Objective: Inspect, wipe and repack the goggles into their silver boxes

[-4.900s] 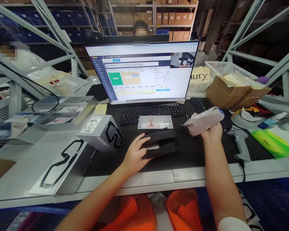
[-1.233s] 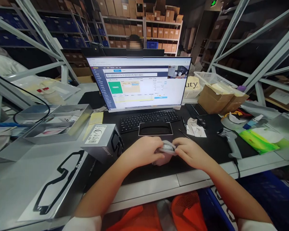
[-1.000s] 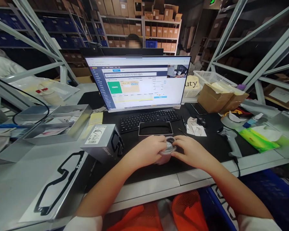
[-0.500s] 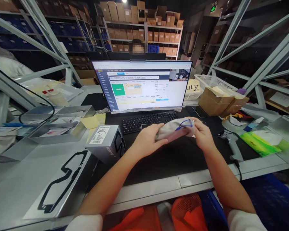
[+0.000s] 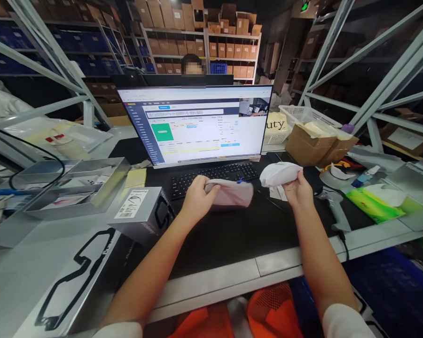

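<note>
My left hand (image 5: 200,199) is closed on one end of a soft greyish-pink drawstring pouch (image 5: 231,193), which hangs flattened over the black mat with a blue cord at its top edge. In my right hand (image 5: 299,191) is a rounded white wrapped bundle (image 5: 279,173), pinched at its right end and apart from the pouch; what lies inside its wrapping is hidden. Below the bundle sits a small white paper slip (image 5: 278,193). Left of my left hand stands a grey box (image 5: 143,213) with a barcode label and a picture of glasses.
A keyboard (image 5: 183,184) lies before the monitor (image 5: 197,126). On the right are a barcode scanner (image 5: 334,211), a green tissue pack (image 5: 375,204) and a cardboard box (image 5: 310,144). Grey trays (image 5: 79,206) and a large glasses-print box (image 5: 74,286) occupy the left. A person sits behind the monitor.
The white bundle has come out of the pouch and moved right in my right hand. My left hand keeps the pouch, which has flattened. The view has shifted slightly.
</note>
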### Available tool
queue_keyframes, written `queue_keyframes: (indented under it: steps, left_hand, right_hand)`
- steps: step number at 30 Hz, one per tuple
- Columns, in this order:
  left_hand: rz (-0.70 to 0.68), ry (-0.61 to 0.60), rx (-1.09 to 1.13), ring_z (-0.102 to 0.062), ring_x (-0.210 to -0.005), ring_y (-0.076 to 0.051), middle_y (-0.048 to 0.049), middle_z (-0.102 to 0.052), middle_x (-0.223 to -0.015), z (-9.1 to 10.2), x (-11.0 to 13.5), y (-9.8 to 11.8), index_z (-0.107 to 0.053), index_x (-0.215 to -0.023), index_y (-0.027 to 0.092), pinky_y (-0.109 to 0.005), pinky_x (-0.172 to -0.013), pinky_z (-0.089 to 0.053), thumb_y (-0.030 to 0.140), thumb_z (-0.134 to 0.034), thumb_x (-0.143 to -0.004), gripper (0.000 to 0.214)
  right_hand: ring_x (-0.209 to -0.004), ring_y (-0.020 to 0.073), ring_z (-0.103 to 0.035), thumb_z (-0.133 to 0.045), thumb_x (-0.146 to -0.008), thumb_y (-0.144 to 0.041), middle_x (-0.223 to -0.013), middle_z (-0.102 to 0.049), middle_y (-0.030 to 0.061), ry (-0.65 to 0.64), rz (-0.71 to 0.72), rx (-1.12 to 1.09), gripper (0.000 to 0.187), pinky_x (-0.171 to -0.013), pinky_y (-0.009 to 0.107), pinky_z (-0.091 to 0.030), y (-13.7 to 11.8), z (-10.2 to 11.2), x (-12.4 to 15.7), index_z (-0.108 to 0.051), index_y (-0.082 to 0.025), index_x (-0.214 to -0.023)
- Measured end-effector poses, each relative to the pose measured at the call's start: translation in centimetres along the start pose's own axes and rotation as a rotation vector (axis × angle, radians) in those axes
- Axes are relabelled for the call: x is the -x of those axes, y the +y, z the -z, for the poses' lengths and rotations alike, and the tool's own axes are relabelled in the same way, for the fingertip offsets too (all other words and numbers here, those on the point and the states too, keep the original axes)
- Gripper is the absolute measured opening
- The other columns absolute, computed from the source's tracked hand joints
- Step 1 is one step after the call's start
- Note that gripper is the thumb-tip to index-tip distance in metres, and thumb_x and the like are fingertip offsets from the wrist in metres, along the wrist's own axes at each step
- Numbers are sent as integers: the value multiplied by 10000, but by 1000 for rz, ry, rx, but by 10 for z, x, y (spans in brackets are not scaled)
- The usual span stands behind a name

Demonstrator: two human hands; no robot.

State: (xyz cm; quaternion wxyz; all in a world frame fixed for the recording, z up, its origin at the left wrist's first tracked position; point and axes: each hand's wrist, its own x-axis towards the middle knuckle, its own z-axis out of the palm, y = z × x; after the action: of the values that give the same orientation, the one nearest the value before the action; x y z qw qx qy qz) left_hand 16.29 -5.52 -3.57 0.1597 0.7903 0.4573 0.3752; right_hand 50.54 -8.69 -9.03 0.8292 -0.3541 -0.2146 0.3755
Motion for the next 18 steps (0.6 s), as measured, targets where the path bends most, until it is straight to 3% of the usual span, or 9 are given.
queue_keyframes:
  steps: [2,5,8,10,13,18]
  left_hand:
    - [39,-56,32,-576,-808,-190,-12,-609,-845,-1,-2,-4,-553,-820,203,-304,-737,-428,354,-573,-873,162]
    - [85,-232,68,-556,-701,-165,23,-606,-757,-3,-2,-5,-591,-901,206,-285,-671,-426,355,-572,-870,154]
    - [-4,-451,100,-609,-771,-175,2,-659,-883,-8,5,1,-656,-1051,220,-295,-708,-472,405,-614,-854,274]
    - [-104,-516,97,-642,-898,-196,-35,-664,-1052,-17,11,9,-708,-1072,232,-322,-806,-498,466,-625,-855,330]
    - [-146,-480,134,-658,-917,-201,-61,-658,-1115,-40,21,20,-733,-1074,215,-345,-861,-507,488,-612,-869,362]
    - [21,-288,388,-661,-788,-208,-64,-727,-890,-75,29,21,-705,-976,144,-319,-714,-521,426,-631,-860,314]
  right_hand:
    - [-943,195,-696,-565,-939,-419,-981,-733,37,10,-39,14,201,-763,346,-593,4,3,-3,-640,-233,-953]
    - [-978,195,-697,-566,-940,-439,-994,-734,37,-18,-92,37,212,-818,361,-599,16,1,-1,-629,-237,-943]
    - [-1002,188,-696,-569,-940,-456,-999,-738,31,-56,-141,39,218,-856,366,-599,27,-4,6,-617,-244,-920]
    - [-1006,186,-699,-580,-936,-441,-998,-742,20,-75,-175,22,190,-862,370,-602,34,-11,14,-617,-254,-934]
    - [-987,194,-707,-591,-930,-407,-988,-750,18,-111,-275,-24,163,-842,371,-613,44,-24,33,-634,-257,-976]
    - [-866,196,-724,-581,-941,-430,-952,-757,40,-209,-455,-32,212,-791,351,-622,56,-42,65,-648,-234,-987]
